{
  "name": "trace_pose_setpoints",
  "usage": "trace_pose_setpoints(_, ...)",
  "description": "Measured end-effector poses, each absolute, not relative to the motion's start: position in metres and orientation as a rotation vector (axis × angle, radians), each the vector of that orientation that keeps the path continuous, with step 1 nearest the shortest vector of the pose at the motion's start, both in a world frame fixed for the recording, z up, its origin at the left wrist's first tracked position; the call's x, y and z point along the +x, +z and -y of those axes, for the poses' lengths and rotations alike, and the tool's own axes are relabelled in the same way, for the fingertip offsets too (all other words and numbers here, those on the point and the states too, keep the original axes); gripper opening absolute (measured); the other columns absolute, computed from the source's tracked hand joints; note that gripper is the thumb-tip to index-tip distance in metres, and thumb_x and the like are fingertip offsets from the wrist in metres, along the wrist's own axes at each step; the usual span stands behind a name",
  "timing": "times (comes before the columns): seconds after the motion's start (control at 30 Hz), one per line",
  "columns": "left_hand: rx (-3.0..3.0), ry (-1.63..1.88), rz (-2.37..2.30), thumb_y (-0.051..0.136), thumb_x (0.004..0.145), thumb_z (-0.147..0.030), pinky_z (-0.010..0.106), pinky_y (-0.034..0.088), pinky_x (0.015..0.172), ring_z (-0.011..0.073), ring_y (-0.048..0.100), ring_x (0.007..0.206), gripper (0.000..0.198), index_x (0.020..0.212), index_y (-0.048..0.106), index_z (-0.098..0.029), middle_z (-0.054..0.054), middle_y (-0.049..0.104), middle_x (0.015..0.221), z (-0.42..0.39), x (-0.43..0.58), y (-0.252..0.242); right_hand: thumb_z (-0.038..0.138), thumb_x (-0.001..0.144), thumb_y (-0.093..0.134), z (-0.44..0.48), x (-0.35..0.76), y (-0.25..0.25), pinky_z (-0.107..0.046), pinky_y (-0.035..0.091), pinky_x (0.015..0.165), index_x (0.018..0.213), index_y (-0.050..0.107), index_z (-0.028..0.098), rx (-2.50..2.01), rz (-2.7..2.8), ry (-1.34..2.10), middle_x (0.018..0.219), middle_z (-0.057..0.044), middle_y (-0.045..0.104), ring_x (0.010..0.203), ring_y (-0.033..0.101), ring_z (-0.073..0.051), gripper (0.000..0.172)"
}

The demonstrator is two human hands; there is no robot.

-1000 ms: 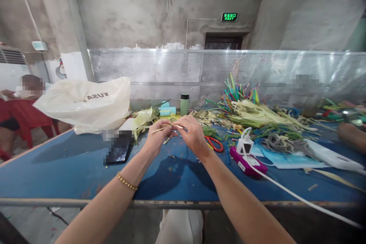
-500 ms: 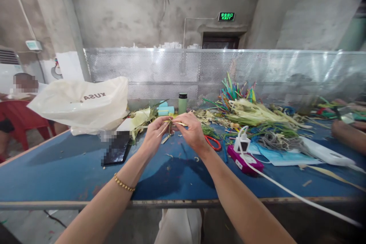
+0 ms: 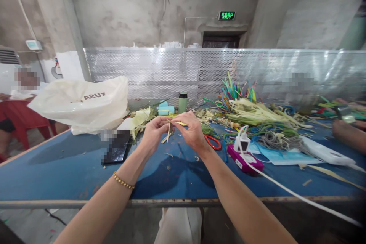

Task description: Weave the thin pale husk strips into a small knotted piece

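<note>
Both my hands meet above the middle of the blue table (image 3: 85,179). My left hand (image 3: 154,131) pinches a few narrow, pale yellow-green strips that look like dried husk (image 3: 168,135); their loose ends hang down below the fingers. From the other side my right hand (image 3: 188,127) grips the same strips between thumb and fingers, with one strip end sticking out to the right past the thumb. Fingers partly hide the spot where the strips cross. Small pale scraps lie on the table beneath my hands.
A white bag (image 3: 82,103) and a dark tablet-like device (image 3: 117,150) lie left. Behind my hands stands a green bottle (image 3: 182,103). To the right are a husk pile (image 3: 254,112), coiled cords (image 3: 271,141), a purple power block (image 3: 246,162) with a white cable, and another person's hand (image 3: 345,131).
The strip ends under my left fingers have swung from pointing down-left to hanging nearly straight down. My hands have stayed in almost the same place.
</note>
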State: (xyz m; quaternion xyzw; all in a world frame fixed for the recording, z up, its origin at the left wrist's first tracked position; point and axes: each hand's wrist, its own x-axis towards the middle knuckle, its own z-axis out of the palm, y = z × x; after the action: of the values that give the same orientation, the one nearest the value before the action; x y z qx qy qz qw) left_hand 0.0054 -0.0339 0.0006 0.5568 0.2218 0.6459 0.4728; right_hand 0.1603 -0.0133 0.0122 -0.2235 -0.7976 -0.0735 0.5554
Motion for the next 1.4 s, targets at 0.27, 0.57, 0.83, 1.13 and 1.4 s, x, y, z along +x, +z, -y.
trace_pose_setpoints(0.27, 1.264, 1.584, -0.557, 0.076, 0.062, -0.018, 0.026, 0.046, 0.067, 0.0129, 0.061, 0.069, 0.026, 0.086, 0.07, -0.012, 0.006, 0.069, 0.079, 0.031, 0.004, 0.001, 0.03, 0.088, 0.059, 0.015, 0.162, 0.013, -0.037, 0.04, 0.087, 0.09, 0.072, 0.026, -0.531, 1.921, -0.178, 0.093, -0.003, 0.07, 0.091, 0.059, -0.018, 0.014)
trace_pose_setpoints(0.57, 1.251, 1.558, -0.489, 0.076, 0.067, -0.024, 0.03, 0.049, 0.077, 0.0147, 0.065, 0.072, 0.026, 0.088, 0.073, -0.009, 0.008, 0.072, 0.078, 0.03, 0.003, 0.001, 0.027, 0.088, 0.058, 0.017, 0.165, 0.015, -0.036, 0.04, 0.087, 0.091, 0.073, 0.026, -0.537, 1.94, -0.191, 0.094, -0.003, 0.068, 0.093, 0.056, -0.018, 0.015)
trace_pose_setpoints(0.83, 1.203, 1.564, -0.547, 0.08, 0.063, -0.022, 0.026, 0.048, 0.072, 0.013, 0.064, 0.073, 0.028, 0.087, 0.073, -0.01, 0.008, 0.072, 0.084, 0.027, 0.002, -0.001, 0.027, 0.087, 0.061, 0.014, 0.165, 0.014, -0.036, 0.042, 0.085, 0.097, 0.073, 0.028, -0.541, 1.952, -0.216, 0.095, -0.003, 0.068, 0.091, 0.054, -0.019, 0.017)
trace_pose_setpoints(1.13, 1.223, 1.576, -0.582, 0.078, 0.064, -0.027, 0.028, 0.047, 0.066, 0.0145, 0.063, 0.064, 0.025, 0.082, 0.072, -0.011, 0.007, 0.07, 0.072, 0.027, -0.001, 0.001, 0.027, 0.087, 0.06, 0.008, 0.165, 0.013, -0.037, 0.042, 0.084, 0.097, 0.074, 0.032, -0.518, 1.967, -0.279, 0.096, -0.002, 0.067, 0.09, 0.052, -0.018, 0.017)
trace_pose_setpoints(1.4, 1.31, 1.702, -0.721, 0.077, 0.064, -0.027, 0.025, 0.043, 0.063, 0.0107, 0.056, 0.061, 0.023, 0.08, 0.073, -0.011, 0.005, 0.069, 0.071, 0.028, 0.003, 0.002, 0.025, 0.085, 0.063, 0.004, 0.165, 0.011, -0.037, 0.042, 0.085, 0.095, 0.074, 0.03, -0.507, 1.959, -0.296, 0.096, -0.003, 0.066, 0.09, 0.053, -0.018, 0.016)
